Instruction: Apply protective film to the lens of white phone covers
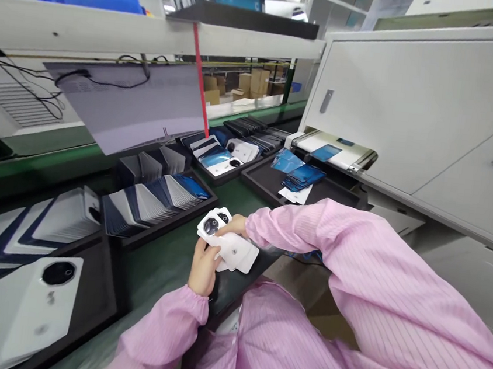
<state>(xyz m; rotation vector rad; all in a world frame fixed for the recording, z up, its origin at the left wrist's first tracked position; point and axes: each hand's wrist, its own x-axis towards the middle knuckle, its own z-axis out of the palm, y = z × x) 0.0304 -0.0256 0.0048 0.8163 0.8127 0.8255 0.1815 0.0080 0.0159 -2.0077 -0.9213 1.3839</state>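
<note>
Several white phone-shaped back panels [237,250] with round black camera prints lie fanned together in front of me. My left hand [204,267] grips their near left edge, thumb on top. Across the upper part my right hand [236,226] is closed on the same bunch, fingers near the camera circles. On the left, a black tray [99,286] holds rows of white and dark blue panels, the front one a white panel [46,304] with a black oval camera area. Behind it, another tray [134,242] carries leaning stacks of panels.
At the right back, a black tray [264,180] holds blue panels [302,177] beside a conveyor outlet [342,150] of a large white cabinet machine [383,93]. One more loaded tray [225,176] stands at the back centre. A shelf beam [113,29] crosses above the green bench.
</note>
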